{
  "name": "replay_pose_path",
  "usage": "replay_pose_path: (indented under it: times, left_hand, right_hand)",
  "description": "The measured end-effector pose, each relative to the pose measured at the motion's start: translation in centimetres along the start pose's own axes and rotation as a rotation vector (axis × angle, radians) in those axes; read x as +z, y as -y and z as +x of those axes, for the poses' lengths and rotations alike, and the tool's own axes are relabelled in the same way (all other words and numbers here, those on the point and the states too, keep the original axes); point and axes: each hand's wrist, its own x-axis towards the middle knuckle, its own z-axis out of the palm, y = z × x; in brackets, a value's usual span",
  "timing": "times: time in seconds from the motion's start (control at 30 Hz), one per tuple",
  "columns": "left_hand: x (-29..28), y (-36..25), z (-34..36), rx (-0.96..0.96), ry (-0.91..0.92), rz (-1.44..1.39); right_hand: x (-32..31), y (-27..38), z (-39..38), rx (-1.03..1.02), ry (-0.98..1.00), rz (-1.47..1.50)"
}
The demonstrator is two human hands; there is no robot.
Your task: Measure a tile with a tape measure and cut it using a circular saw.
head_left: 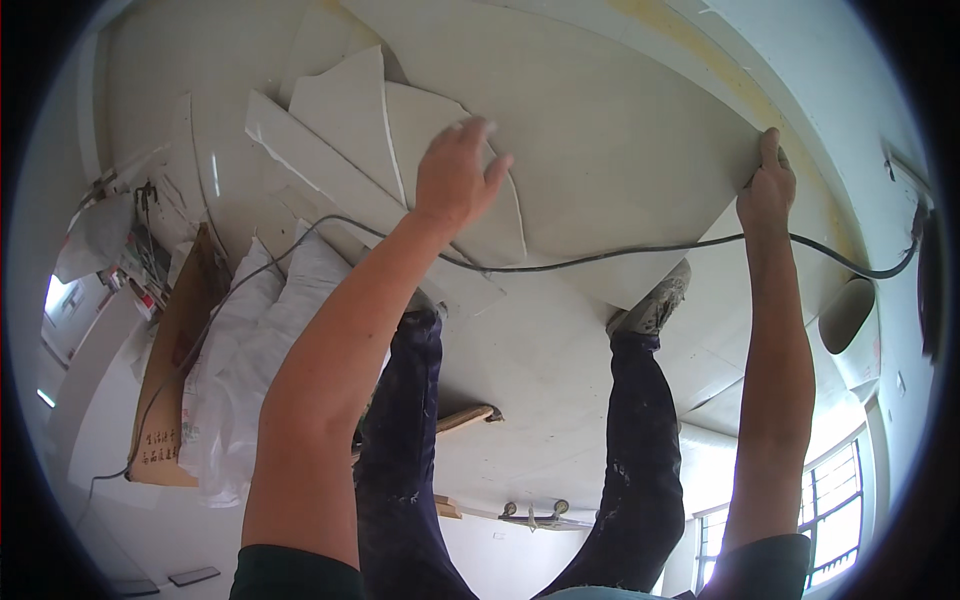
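Observation:
A large pale sheet of flat board (610, 150) spreads across the upper middle of the view. At its right-hand corner my right hand (768, 190) is closed around the edge. My left hand (455, 180) is over the broken board pieces left of the sheet, thumb apart and fingers stretched out, with nothing in it. Whether it touches a piece I cannot tell. Jagged, overlapping board pieces (340, 105) lie beyond and left of this hand. A dark cable (590, 258) snakes from left to right, passing near both forearms.
White sacks (250, 350) and a tall cardboard box (165, 400) stand at the left. My right shoe (655, 305) is close to the sheet's near edge. A wooden piece (460, 418) lies behind my left leg. A hollow white cylinder (848, 318) is at the right.

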Motion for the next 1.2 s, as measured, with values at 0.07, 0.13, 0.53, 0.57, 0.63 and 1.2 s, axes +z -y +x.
replay_pose_path:
  times: [0.07,0.13,0.53,0.57,0.63,1.2]
  left_hand:
    - [-0.7,1.1,1.8,-0.202,-0.091,-0.083]
    - [-1.0,3.8,4.5,-0.282,-0.179,-0.126]
    - [-0.4,6.5,14.3,-1.034,-0.252,-1.086]
    - [-0.4,6.3,14.5,-1.012,-0.257,-1.159]
    - [-1.6,7.0,14.4,-0.998,-0.267,-1.216]
    - [-27.4,5.6,-4.9,-0.383,-0.747,-1.930]
  right_hand:
    - [-0.7,0.4,0.4,-0.009,0.017,0.004]
    - [-0.6,1.9,0.0,0.007,-0.024,0.007]
    - [-1.2,5.1,-1.7,-0.089,-0.080,-0.020]
    - [-2.1,5.4,-1.5,-0.127,-0.038,-0.027]
    - [-1.2,7.3,-3.1,-0.116,-0.051,0.006]
    - [2.3,23.4,-15.9,-0.556,0.613,0.137]
